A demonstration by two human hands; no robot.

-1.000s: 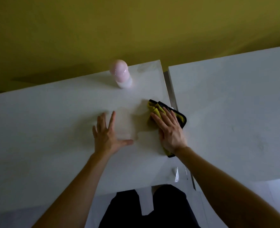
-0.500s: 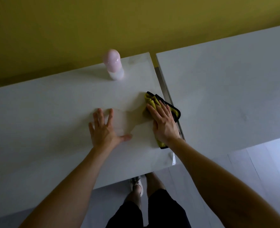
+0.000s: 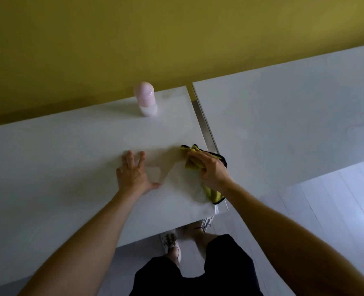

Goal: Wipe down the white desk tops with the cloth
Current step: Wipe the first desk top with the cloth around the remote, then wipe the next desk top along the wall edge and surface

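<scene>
**Cloth bunched under the right hand by the desk's right edge**

Yellow cloth with black edging (image 3: 193, 164) lies on the left white desk (image 3: 59, 159), hard against that desk's right edge and somewhat nearer its front right corner than its back one. The right hand (image 3: 212, 170) sits on top of it. The fingers (image 3: 195, 156) bend down over the crumpled front of the cloth, so the grip is closed on the fabric and presses it to the desk. Folds of cloth show ahead of the fingertips, and a longer tail with its black trim comes out below the wrist towards the front right corner. The trim on the far side reaches the narrow gap (image 3: 204, 124) that parts this desk from the right white desk (image 3: 283, 124).

The left hand (image 3: 134, 175) lies palm down on the same desk, just left of the cloth and apart from it. Its fingers are spread and its thumb is out to the side, so its grip is wide and holds nothing. A faint duller patch marks the desk between the two hands.

A pale pink round-topped bottle with a whitish base (image 3: 145, 99) stands upright near the back edge of the left desk, well apart from both hands. It is too blurred to make out any label or writing.

Behind both desks runs a mustard-yellow wall (image 3: 176, 39). Past the front edge are a pale plank floor (image 3: 326, 210), dark shorts (image 3: 198, 274) and light shoes (image 3: 170, 240).
</scene>
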